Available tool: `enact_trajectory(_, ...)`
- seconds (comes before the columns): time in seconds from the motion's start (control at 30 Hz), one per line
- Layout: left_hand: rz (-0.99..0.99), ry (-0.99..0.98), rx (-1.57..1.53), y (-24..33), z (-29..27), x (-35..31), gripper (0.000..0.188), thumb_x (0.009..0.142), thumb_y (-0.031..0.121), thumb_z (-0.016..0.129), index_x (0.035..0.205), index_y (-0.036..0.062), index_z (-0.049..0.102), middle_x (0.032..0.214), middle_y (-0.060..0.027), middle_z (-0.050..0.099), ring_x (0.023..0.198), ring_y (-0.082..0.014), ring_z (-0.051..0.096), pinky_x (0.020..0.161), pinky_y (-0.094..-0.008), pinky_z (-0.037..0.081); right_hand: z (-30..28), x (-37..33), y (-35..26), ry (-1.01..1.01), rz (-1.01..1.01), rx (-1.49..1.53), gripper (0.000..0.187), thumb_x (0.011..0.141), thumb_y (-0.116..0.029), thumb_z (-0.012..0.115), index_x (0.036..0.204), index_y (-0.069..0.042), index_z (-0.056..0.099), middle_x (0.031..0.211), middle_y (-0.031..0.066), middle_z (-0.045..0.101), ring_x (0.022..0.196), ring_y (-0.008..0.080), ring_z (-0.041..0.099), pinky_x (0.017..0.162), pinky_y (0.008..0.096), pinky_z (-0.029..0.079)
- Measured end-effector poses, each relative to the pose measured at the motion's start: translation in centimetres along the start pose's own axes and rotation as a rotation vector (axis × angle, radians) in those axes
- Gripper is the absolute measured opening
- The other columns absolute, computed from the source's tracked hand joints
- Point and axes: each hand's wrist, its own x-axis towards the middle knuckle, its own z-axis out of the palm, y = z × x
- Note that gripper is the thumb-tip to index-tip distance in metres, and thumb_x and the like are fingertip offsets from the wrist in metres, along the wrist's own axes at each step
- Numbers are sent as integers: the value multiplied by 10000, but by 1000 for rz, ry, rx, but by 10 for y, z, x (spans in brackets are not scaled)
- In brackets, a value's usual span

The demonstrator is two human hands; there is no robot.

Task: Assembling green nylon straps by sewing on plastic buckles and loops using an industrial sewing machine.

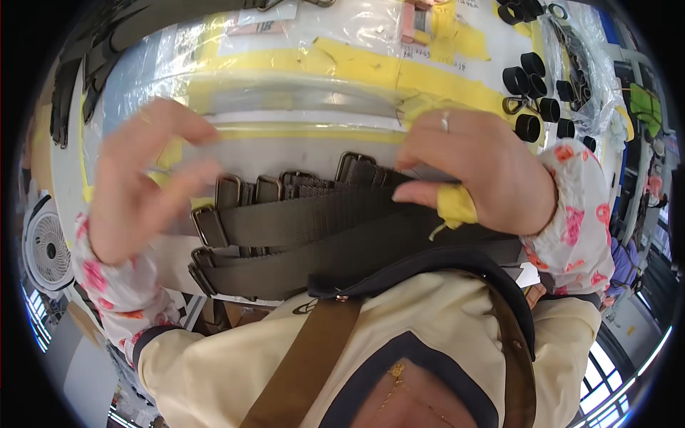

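Several dark olive webbing straps point(314, 217) lie in layers along the near edge of the table, with metal buckles point(228, 191) at their left and upper ends. My left hand point(153, 175) hovers left of the buckles, slightly blurred, its thumb and fingers apart with nothing between them. Over the right part of the straps is my right hand point(474, 160), wearing a ring and a yellow wrap point(457, 205) near the thumb. Its fingers are bent, and a gap shows between thumb and forefinger. Whether it touches the straps I cannot tell.
Clear plastic sheeting point(342, 39) and yellow tape point(371, 71) cover the white table beyond the straps. Several black rings point(528, 128) sit at the far right, near a plastic bag point(581, 43). More straps point(107, 43) lie far left. A white fan point(50, 246) stands at left.
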Motion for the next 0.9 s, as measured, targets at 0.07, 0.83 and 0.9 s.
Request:
enact_trajectory(0.07, 170, -142, -19, 15, 28, 11, 347, 605, 142, 759, 883, 19, 590, 782, -107, 562, 731, -306, 525, 672, -349, 428, 5, -11, -4, -57, 56, 39, 279, 679, -111, 728, 878, -19, 555, 821, 110, 563, 724, 311, 554, 633, 357, 452)
enact_trajectory(0.83, 154, 261, 660, -4, -9, 73, 411, 717, 40, 654, 1117, 17, 561, 1088, -159, 576, 1013, -329, 544, 841, -383, 439, -7, -20, 34, 268, 379, 289, 177, 784, -36, 653, 932, 13, 571, 689, 62, 607, 578, 90, 515, 544, 240, 432)
enact_trajectory(0.9, 255, 151, 83, 28, 34, 93, 524, 680, 68, 698, 1177, 29, 534, 1117, -161, 563, 1005, -342, 542, 851, -388, 437, -7, -13, 25, 302, 387, 326, 169, 764, -34, 652, 899, 11, 561, 678, 97, 606, 570, 167, 548, 549, 273, 447)
